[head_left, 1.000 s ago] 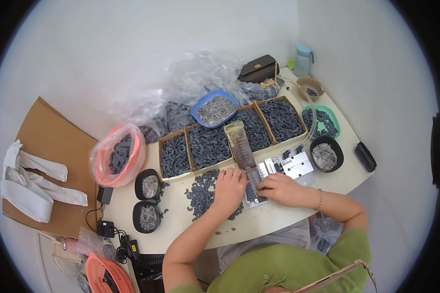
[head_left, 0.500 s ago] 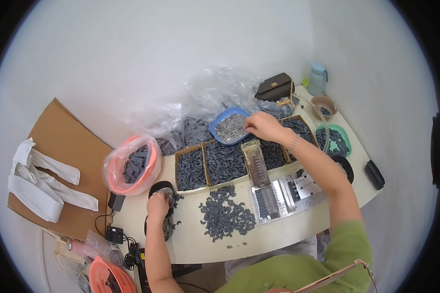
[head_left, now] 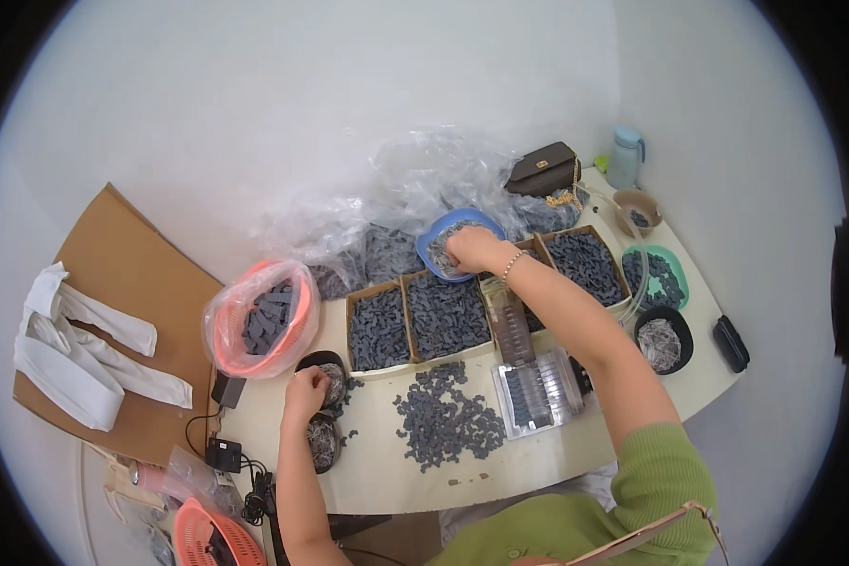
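My right hand (head_left: 479, 251) reaches into a blue tray (head_left: 491, 221) at the back of the table. Its fingertips are bent together down among thin silvery metal pins (head_left: 441, 247); whether they grip any is hidden. At the left, my left hand (head_left: 304, 394) has curled fingers at the edge of an upper black bowl (head_left: 321, 358) containing similar pins. What those fingers hold, if anything, is too small to make out. A second black bowl (head_left: 324, 445) with pins stands just below it. Small dark grey parts (head_left: 448, 418) lie loose between my arms.
Cardboard boxes (head_left: 380, 325) of grey parts line the middle. My right forearm crosses above a metal fixture (head_left: 538, 391) and a clear plastic strip (head_left: 511, 325). A lined pink basket (head_left: 304, 316) stands left; a green tray (head_left: 681, 274) and another black bowl (head_left: 686, 354) stand right.
My right hand has moved from the blue tray's right side in among the pins. My left hand has shifted slightly toward the upper bowl's left edge. The whole view has shifted a little.
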Tool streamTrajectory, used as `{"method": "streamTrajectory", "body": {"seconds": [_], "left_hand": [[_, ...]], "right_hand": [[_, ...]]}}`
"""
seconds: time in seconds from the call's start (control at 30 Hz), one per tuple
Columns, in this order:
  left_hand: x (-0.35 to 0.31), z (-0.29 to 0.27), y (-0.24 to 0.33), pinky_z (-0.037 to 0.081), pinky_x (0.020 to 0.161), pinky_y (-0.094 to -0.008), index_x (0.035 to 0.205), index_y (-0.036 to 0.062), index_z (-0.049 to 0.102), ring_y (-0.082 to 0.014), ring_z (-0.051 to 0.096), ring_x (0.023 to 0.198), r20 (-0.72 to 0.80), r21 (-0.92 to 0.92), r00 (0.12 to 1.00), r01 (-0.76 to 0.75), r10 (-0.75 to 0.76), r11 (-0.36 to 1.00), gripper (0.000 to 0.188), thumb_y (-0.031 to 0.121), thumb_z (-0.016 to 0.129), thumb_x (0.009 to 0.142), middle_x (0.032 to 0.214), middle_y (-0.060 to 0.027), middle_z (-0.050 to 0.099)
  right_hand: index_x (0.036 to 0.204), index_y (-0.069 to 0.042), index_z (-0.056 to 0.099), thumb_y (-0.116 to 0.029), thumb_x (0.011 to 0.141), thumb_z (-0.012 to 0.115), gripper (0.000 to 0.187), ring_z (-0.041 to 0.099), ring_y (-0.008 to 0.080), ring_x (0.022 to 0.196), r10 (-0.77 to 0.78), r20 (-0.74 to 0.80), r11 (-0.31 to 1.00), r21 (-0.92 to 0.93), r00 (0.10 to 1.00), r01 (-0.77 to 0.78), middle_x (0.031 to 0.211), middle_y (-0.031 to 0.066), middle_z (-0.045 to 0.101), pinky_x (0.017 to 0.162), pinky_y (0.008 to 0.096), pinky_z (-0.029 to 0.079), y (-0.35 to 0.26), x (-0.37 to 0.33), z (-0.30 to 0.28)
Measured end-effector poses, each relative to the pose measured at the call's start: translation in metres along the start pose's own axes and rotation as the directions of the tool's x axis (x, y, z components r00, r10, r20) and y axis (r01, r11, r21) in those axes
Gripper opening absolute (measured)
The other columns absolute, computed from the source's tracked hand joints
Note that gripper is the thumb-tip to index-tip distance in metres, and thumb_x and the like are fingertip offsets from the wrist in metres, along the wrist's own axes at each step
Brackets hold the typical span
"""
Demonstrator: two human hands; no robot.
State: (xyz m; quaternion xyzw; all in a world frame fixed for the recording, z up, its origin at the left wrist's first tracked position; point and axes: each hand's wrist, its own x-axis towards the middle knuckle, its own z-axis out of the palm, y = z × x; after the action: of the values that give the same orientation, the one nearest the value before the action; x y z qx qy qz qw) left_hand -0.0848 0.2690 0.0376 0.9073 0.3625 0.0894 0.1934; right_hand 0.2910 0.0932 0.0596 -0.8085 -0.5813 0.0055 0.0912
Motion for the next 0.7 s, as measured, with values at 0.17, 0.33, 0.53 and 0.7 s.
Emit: {"method": "streamTrajectory", "body": {"seconds": [0.17,0.33,0.53,0.7], "left_hand": [[-0.002,0.008,-0.009,0.048,0.069,-0.0406,0.077,0.0013,0.065,-0.0320,0.062,0.075,-0.068,0.037,0.989,-0.130,0.132,0.991,0.010,0.011,0.069,0.075,0.077,-0.0166,0.063],[-0.003,0.009,-0.005,0.048,0.069,-0.0411,0.077,0.0016,0.064,-0.0328,0.061,0.074,-0.049,0.050,0.990,-0.130,0.132,0.990,0.010,0.009,0.070,0.074,0.076,-0.0160,0.062],[-0.009,-0.001,0.008,0.048,0.068,-0.0431,0.081,0.0025,0.063,-0.0342,0.061,0.074,-0.108,0.163,0.990,-0.077,0.096,0.984,0.008,0.007,0.066,0.076,0.075,-0.0166,0.062],[-0.020,0.010,0.044,0.048,0.064,-0.0388,0.081,0.0010,0.058,-0.0288,0.062,0.071,-0.282,-0.036,0.954,-0.121,0.106,0.992,0.010,0.010,0.061,0.085,0.073,-0.0152,0.062]], "right_hand": [[0.069,-0.010,0.070,-0.011,0.067,0.066,0.004,0.065,0.0320,0.082,-0.067,-0.161,0.998,-0.025,0.985,0.064,0.080,0.0127,0.068,0.071,0.0419,0.052,0.008,0.003,0.016],[0.074,-0.008,0.071,-0.012,0.069,0.062,0.011,0.065,0.0337,0.081,-0.113,-0.166,0.993,0.021,0.980,0.118,0.083,0.0160,0.068,0.072,0.0431,0.053,0.011,-0.010,0.002],[0.080,-0.009,0.072,-0.015,0.070,0.062,0.016,0.065,0.0323,0.090,-0.001,-0.200,1.000,-0.016,0.980,-0.002,0.091,0.0174,0.068,0.076,0.0426,0.053,0.005,-0.025,-0.010],[0.088,-0.007,0.072,-0.014,0.072,0.062,0.020,0.065,0.0310,0.094,0.140,-0.226,0.986,-0.054,0.964,-0.156,0.095,0.0164,0.069,0.078,0.0429,0.053,0.007,-0.032,-0.016]]}}
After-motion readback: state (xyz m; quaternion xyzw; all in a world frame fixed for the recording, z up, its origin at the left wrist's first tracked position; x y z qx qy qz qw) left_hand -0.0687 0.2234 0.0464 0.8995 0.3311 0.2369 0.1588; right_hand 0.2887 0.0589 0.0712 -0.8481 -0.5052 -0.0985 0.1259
